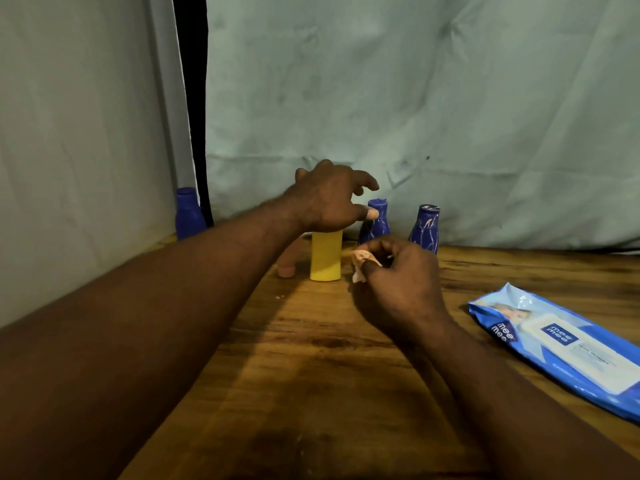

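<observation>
step: wiping yellow bottle (325, 259), I judge
left grip (325, 199): spread, palm atop bottle
right grip (398, 282): pinches wipe (358, 270) just right of bottle
next: I press wipe to its side, keeping it upright

Yellow bottle (325, 258), plain and cylindrical, stood upright on the wooden table (311, 341), top hidden under the left hand (325, 199), while a small crumpled pale wipe (358, 270) sat pinched in the right hand (398, 282), just right of it.

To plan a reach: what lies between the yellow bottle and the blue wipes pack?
The right hand, pinching a crumpled wipe, in the head view.
</observation>
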